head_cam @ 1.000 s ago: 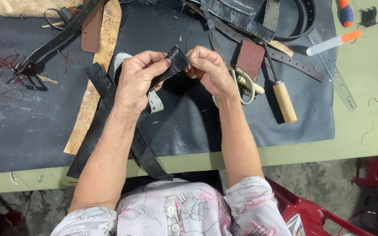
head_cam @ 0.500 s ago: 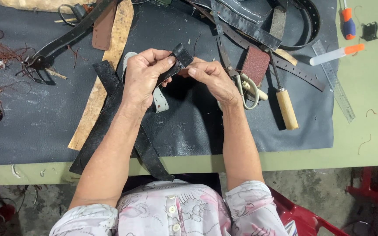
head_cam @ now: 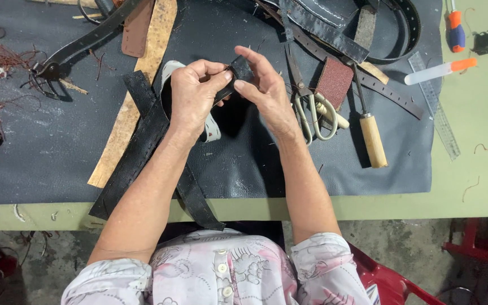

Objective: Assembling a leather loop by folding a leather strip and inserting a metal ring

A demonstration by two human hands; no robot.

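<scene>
both hands sit a bit lower and more central in view than 0.5 s ago, w/ the strap piece still pinched between them. left hand point(head_cam: 194, 96) is closed, thumb and fingers gripping the black strap piece point(head_cam: 237, 72) from 9 o'clock; right hand point(head_cam: 264, 90) pinches its other end from 3 o'clock. piece is held just above the dark mat point(head_cam: 57, 147). scissors point(head_cam: 310, 110) lie at 3 o'clock of the right hand, awl point(head_cam: 371, 138) beyond them. long black strap point(head_cam: 136, 149) runs under the left forearm.
</scene>
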